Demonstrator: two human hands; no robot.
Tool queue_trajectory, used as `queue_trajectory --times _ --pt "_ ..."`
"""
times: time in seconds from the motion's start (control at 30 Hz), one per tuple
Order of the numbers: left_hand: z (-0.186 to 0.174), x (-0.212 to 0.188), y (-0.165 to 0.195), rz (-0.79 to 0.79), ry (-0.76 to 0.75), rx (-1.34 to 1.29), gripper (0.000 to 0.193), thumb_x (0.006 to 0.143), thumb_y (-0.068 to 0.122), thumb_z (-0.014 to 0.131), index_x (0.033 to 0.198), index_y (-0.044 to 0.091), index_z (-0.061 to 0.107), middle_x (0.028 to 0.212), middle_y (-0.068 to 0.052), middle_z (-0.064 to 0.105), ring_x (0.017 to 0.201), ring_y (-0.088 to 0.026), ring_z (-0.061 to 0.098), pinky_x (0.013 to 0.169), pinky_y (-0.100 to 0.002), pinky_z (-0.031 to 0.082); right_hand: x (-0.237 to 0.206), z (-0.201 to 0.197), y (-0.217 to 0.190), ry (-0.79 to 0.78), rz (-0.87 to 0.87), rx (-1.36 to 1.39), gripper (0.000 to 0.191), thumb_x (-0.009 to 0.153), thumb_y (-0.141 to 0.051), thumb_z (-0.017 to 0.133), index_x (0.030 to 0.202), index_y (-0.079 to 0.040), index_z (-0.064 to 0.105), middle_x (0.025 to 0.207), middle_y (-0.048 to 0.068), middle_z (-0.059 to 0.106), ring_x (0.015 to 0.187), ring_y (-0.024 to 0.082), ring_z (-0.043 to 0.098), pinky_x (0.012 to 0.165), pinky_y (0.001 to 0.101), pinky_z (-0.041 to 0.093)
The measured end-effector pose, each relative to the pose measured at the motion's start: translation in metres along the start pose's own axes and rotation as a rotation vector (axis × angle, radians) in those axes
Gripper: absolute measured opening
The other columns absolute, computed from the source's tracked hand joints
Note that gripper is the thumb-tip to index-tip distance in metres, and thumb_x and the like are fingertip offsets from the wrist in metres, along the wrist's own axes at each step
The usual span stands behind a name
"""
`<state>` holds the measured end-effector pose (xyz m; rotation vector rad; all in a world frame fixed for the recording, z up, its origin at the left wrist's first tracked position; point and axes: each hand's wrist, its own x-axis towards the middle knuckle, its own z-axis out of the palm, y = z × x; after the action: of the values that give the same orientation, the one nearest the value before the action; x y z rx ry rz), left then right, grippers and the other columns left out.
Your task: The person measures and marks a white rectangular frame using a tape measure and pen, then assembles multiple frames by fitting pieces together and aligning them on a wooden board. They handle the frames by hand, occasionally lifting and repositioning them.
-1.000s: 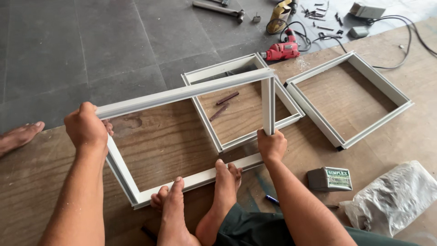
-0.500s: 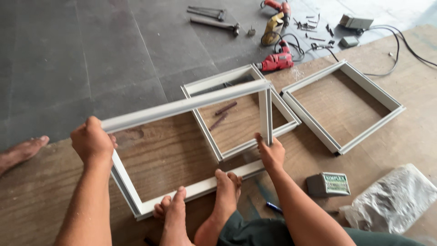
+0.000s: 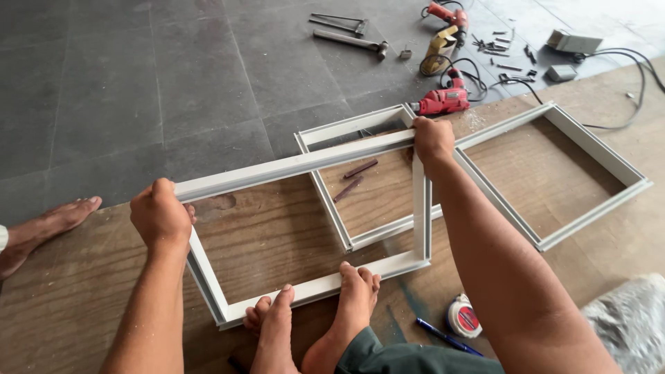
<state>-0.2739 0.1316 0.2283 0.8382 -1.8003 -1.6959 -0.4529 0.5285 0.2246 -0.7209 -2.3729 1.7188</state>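
Plywood sheeting laid over a dark tiled floor (image 3: 138,69) carries a pale aluminium frame (image 3: 298,166), held at the centre of the picture with its near rail pinned under the person's bare feet (image 3: 312,312). At centre left, the left hand (image 3: 161,216) is fisted around the frame's left corner; at centre right, the right hand (image 3: 433,140) is clenched on the far right corner. Two finished frames (image 3: 554,180) lie flat behind, at centre and right. Lower right, a tape measure (image 3: 464,318) and blue pen (image 3: 443,336) rest on the board. A red drill (image 3: 443,102) and hammer (image 3: 350,39) sit along the top; another person's foot (image 3: 48,221) shows at far left.
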Motion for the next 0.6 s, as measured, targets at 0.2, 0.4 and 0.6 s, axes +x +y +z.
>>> queue_trajectory --times 0.2,0.4,0.6 --pt "0.003 0.001 0.002 0.041 0.006 0.08 0.034 0.091 0.021 0.047 0.063 0.003 0.053 0.053 -0.008 0.052 0.044 -0.016 0.053 0.042 -0.034 0.041 0.03 0.015 0.019 0.05 -0.061 -0.091 0.04 0.085 -0.03 0.065 0.095 0.008 0.073 0.089 0.024 0.074 0.077 0.035 0.072 0.07 0.045 0.054" --pt "0.003 0.002 0.002 0.043 0.019 0.118 0.036 0.09 0.021 0.046 0.063 -0.001 0.054 0.053 -0.01 0.054 0.045 -0.017 0.053 0.043 -0.035 0.041 0.028 0.012 0.019 0.02 -0.067 -0.021 0.038 0.086 -0.027 0.066 0.091 0.01 0.071 0.08 0.019 0.071 0.066 0.031 0.069 0.058 0.0456 0.052" --pt "0.004 0.007 0.007 -0.038 -0.026 0.127 0.036 0.09 0.023 0.047 0.063 0.0 0.055 0.053 -0.01 0.055 0.044 -0.018 0.053 0.043 -0.035 0.042 0.014 0.002 0.011 -0.109 -0.075 0.137 0.033 0.091 -0.023 0.061 0.081 0.008 0.068 0.063 0.017 0.063 0.044 0.029 0.06 0.043 0.0436 0.045"
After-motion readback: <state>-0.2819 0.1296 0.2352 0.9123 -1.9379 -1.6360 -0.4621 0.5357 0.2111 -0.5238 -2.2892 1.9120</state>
